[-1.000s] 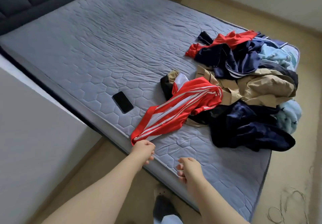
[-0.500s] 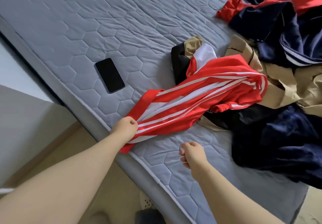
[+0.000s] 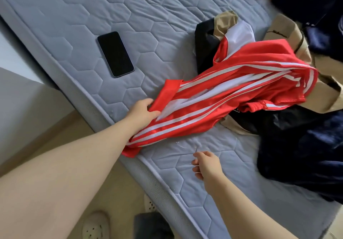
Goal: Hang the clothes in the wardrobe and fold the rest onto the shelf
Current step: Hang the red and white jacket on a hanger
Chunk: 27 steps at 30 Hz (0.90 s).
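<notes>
A red garment with white stripes [image 3: 230, 90] lies stretched across the grey quilted mattress [image 3: 148, 15], one end hanging over the near edge. My left hand [image 3: 143, 110] grips a fold of its red fabric near that end. My right hand [image 3: 207, 164] hovers over bare mattress just below the garment, fingers loosely curled, holding nothing. Behind and to the right lies a heap of clothes: a beige piece [image 3: 289, 39], a black one [image 3: 206, 41] and dark navy pieces [image 3: 300, 145].
A black phone [image 3: 115, 53] lies face up on the mattress left of the clothes. A pale wall or cabinet side [image 3: 24, 105] stands at the left. Beige floor [image 3: 115, 183] and my feet in light slippers [image 3: 96, 225] show below the bed edge.
The view has closed in on the bed edge. My left hand has gone from the garment's hem to gripping a fold of it, lifting that end slightly. My right hand stays loosely curled over the mattress.
</notes>
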{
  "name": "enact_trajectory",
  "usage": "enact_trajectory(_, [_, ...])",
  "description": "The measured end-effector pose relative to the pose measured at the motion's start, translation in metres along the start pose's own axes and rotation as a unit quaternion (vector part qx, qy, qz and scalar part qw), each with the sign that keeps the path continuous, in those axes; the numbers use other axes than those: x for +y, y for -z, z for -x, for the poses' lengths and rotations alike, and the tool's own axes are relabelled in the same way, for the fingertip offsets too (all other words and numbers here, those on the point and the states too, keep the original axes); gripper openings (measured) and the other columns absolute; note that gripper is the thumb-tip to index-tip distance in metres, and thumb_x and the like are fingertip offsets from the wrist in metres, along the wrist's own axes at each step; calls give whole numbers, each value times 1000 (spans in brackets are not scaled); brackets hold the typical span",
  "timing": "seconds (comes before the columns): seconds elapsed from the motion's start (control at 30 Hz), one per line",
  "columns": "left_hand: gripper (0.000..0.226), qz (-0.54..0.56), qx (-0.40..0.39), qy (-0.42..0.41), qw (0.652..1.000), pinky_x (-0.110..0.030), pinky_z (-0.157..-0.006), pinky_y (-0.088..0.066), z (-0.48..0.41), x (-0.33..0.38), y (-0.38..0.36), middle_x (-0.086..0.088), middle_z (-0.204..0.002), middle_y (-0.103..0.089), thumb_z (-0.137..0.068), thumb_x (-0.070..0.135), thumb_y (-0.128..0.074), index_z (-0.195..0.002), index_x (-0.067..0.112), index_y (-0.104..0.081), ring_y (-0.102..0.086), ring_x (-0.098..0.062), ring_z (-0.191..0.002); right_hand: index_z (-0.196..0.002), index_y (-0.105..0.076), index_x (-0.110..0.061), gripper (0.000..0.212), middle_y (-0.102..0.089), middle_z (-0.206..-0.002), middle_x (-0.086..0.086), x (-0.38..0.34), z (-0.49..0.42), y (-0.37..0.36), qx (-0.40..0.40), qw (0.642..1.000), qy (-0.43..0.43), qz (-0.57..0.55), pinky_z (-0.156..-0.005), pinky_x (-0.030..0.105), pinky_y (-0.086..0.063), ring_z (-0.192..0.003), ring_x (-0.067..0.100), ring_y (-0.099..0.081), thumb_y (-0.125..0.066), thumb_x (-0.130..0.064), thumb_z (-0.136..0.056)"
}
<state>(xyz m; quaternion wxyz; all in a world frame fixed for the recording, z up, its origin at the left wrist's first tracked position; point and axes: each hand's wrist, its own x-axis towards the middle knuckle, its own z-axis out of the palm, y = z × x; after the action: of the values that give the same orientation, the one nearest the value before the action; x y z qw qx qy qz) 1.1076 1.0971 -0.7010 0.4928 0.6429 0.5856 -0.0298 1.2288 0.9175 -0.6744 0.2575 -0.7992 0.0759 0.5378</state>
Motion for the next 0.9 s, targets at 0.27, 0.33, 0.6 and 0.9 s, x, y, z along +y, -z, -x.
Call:
enact_trajectory(0.27, [10,128,-27,58,990,-31,-71,-42,42,39,51,-13,-80,-60,-87,15,-61,-89,6,-65,-54,-22,-74,-81,-50,-14,13,-50,-70,2,-45,53,-13,-22,996,85,-26,-48,22,-35,-56,13,-44,-43,-8,-91])
enact_trajectory(0.33, [10,186,-21,66,980,-28,-67,-44,51,59,71,-11,-75,-62,-88,12,-60,-78,14,-64,-55,-23,-66,-81,-50,-14,14,-51,-68,2,-60,69,-14,-26,992,117,-31,-48,21,-36,-55,13,-45,-44,-7,-90])
enact_trajectory(0.6, [19,299,27,10,954,-22,-58,-42,127,157,144,-2,-68,-61,-89,10,-57,-73,18,-63,-53,-14,-59,-77,-51,-18,14,-55,-71,4,-129,179,7,-38,969,240,-30,-49,23,-35,-57,16,-49,-48,-8,-86])
enact_trajectory(0.9, [19,394,38,-78,915,-15,-41,-44,250,262,243,-3,-63,-54,-92,11,-51,-75,13,-57,-52,-8,-47,-99,-53,-28,34,-65,-97,1,-194,341,3,-96,898,429,-15,-87,44,-51,-89,20,-65,-66,-22,-68])
